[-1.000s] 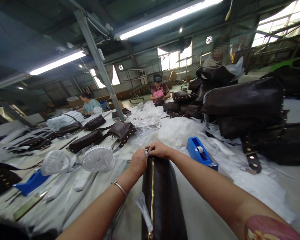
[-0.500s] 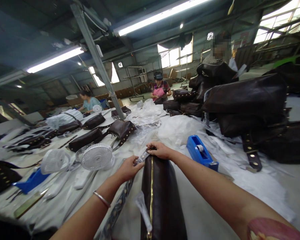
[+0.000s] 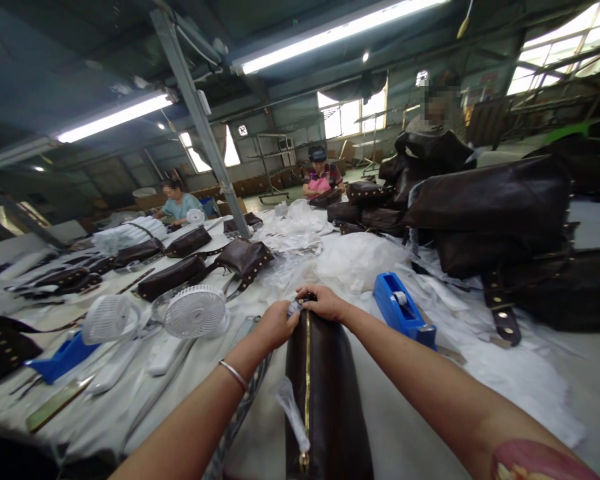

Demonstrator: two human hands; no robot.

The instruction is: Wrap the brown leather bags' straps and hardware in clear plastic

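Observation:
A dark brown leather handbag lies lengthwise in front of me, its gold zipper running along the top. Clear plastic covers the zipper pull at the near end. At the bag's far end, my left hand is closed on a studded strap wrapped in clear plastic. My right hand curls over the same end, its fingers closed at the strap beside the left; the fingertips are partly hidden. More of the wrapped strap trails down left of the bag, behind my left forearm.
To the right stands a blue tape dispenser, with crumpled white plastic and piled brown bags beyond. White fans, another blue dispenser and more bags lie left. Co-workers sit across the table.
My left hand has moved up and right along the strap, closing in against my right hand at the bag's far end. The right hand has barely moved.

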